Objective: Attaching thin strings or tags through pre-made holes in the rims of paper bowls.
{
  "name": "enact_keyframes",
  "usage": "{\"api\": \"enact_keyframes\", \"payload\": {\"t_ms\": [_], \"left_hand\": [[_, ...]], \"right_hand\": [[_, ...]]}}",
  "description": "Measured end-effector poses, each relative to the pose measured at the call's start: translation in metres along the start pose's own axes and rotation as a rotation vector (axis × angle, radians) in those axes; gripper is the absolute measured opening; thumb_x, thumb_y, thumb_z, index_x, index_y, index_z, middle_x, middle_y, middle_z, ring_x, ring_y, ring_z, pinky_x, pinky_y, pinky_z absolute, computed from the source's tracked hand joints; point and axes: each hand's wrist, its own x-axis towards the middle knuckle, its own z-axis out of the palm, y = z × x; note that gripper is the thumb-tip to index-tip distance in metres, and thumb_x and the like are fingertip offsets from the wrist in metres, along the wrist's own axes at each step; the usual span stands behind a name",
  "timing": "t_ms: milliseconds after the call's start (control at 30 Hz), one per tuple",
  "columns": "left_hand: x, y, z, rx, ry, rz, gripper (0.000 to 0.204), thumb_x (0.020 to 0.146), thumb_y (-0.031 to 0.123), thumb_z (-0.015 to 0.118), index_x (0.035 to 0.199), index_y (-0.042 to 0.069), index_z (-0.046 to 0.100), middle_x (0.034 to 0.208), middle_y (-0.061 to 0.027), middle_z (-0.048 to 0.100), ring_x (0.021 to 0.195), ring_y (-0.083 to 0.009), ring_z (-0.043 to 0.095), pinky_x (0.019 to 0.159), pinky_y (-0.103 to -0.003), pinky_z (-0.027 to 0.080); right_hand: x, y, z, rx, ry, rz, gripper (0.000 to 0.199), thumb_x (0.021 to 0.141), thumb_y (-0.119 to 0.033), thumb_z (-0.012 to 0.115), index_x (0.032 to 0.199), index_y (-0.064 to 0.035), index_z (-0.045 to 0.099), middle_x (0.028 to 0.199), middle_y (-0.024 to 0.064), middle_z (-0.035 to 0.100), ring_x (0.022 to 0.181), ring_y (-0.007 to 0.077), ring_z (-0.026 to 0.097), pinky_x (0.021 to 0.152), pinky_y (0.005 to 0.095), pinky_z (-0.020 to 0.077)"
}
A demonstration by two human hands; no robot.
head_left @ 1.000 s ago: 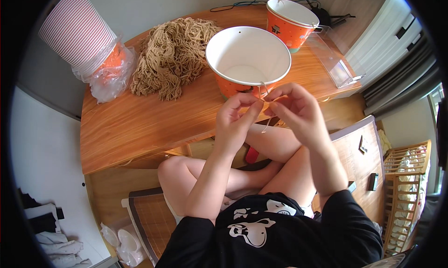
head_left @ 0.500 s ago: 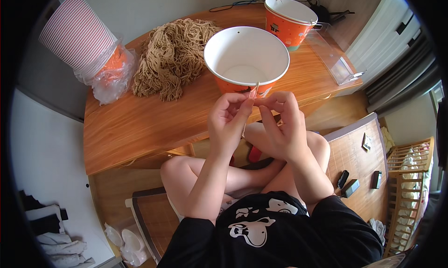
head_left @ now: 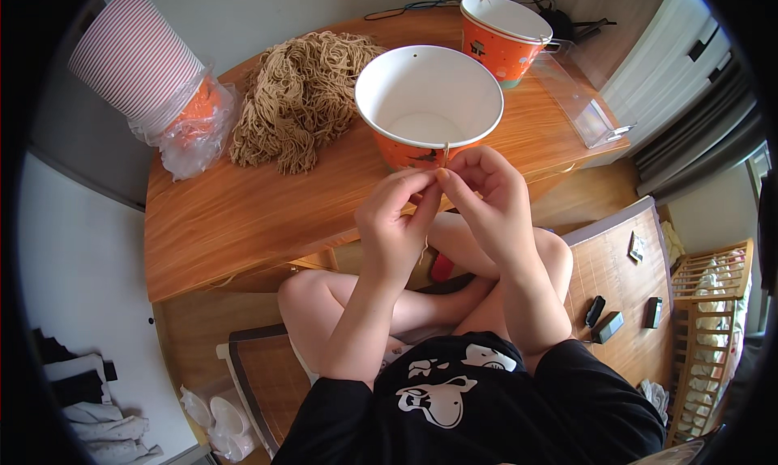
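Note:
An orange paper bucket (head_left: 397, 153) with a white inside stands near the table's front edge. A thin beige string (head_left: 446, 151) comes over its near rim and runs down to my hands. My left hand (head_left: 395, 214) pinches the string between thumb and forefinger. My right hand (head_left: 489, 199) pinches it too, its fingertips meeting the left ones just in front of the bucket. A loose end of string dangles below the left hand. On the bucket's far wall, just under the rim, is a small dark hole.
A heap of beige string (head_left: 304, 100) lies left of the bucket. Stacked striped paper buckets (head_left: 134, 56) in torn plastic lean at the far left. More orange buckets (head_left: 494, 48) stand nested at the back right, beside a clear plastic tray (head_left: 579, 108). The wooden table (head_left: 235, 230) ends above my legs.
My fingertips have closed in on each other at the string. The right hand has turned and shifted slightly up and left; the left hand has dropped a little. The bucket stays put.

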Motion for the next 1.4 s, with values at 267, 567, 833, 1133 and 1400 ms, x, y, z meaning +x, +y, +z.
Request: {"api": "enact_keyframes", "payload": {"t_ms": [267, 567, 833, 1133, 1400], "left_hand": [[-0.006, -0.001, -0.008, -0.376, -0.073, -0.346, 0.012, 0.091, 0.0, 0.071, 0.103, -0.002, 0.071, 0.098, -0.007, 0.073, 0.085, -0.0107, 0.068, 0.07, -0.023, 0.054], [0.004, 0.001, -0.015, -0.791, -0.232, -0.783, 0.023, 0.102, 0.02, 0.062, 0.118, 0.003, 0.066, 0.085, 0.0005, 0.066, 0.067, -0.0015, 0.05, 0.056, -0.017, 0.038], [0.012, 0.01, -0.003, -0.765, -0.093, -0.795, 0.018, 0.101, 0.021, 0.065, 0.103, 0.005, 0.072, 0.082, 0.0065, 0.063, 0.063, 0.0013, 0.044, 0.053, -0.016, 0.031], [0.013, 0.012, -0.003, -0.651, -0.023, -0.819, 0.015, 0.099, 0.017, 0.063, 0.091, 0.006, 0.069, 0.064, 0.0081, 0.05, 0.053, 0.0007, 0.038, 0.044, -0.019, 0.024], [0.006, 0.007, 0.002, -0.73, 0.042, -0.827, 0.016, 0.098, 0.019, 0.067, 0.092, 0.005, 0.073, 0.068, 0.0063, 0.054, 0.055, 0.0006, 0.041, 0.047, -0.019, 0.028]], "right_hand": [[0.001, -0.013, -0.002, -0.326, -0.038, -0.019, 0.011, 0.094, -0.009, 0.067, 0.098, 0.0003, 0.062, 0.086, 0.0114, 0.07, 0.08, 0.0181, 0.068, 0.072, 0.0307, 0.0533], [0.0, -0.018, -0.007, -0.621, -0.056, -0.306, 0.012, 0.09, -0.002, 0.068, 0.098, -0.0019, 0.06, 0.089, 0.0083, 0.062, 0.075, 0.0195, 0.058, 0.065, 0.0299, 0.0478], [-0.001, -0.028, -0.012, -0.634, -0.141, -0.248, 0.01, 0.089, -0.006, 0.065, 0.097, -0.0013, 0.061, 0.096, 0.0143, 0.065, 0.093, 0.0353, 0.063, 0.08, 0.0425, 0.0513], [0.005, -0.022, -0.013, -0.796, -0.072, -0.533, 0.013, 0.087, -0.002, 0.07, 0.098, -0.0042, 0.064, 0.092, 0.0111, 0.065, 0.085, 0.0299, 0.064, 0.073, 0.0365, 0.0533], [0.006, -0.005, -0.005, -0.843, 0.086, -0.67, 0.012, 0.084, -0.002, 0.072, 0.094, -0.0045, 0.065, 0.089, 0.0088, 0.067, 0.082, 0.0284, 0.064, 0.072, 0.0373, 0.0522]]}}
